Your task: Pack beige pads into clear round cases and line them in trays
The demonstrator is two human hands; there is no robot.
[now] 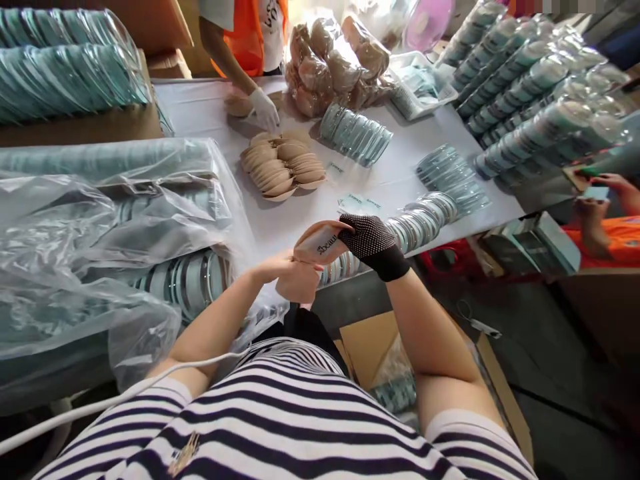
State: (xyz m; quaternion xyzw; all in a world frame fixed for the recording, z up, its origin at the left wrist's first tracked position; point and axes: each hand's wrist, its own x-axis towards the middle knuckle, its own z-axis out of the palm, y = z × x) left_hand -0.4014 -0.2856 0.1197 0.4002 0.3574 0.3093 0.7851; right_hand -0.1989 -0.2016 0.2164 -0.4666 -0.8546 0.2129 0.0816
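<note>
In front of my body, a beige adhesive bra cup with dark lettering on its film is held between both hands. My right hand, in a black glove with white dots, pinches its upper right edge. My bare left hand grips its lower left side, with most fingers hidden. A smooth beige piece hangs just below; I cannot tell whether it is joined to the held cup. Beyond lie nested stacks of beige cups on the white table. Small printed film pieces lie near my right hand.
Rows of clear round cases line the table's near right edge, with more stacks behind. Bagged beige cups and a white tray stand farther back. Plastic-covered cases fill the left. A co-worker's white-gloved hand reaches in opposite.
</note>
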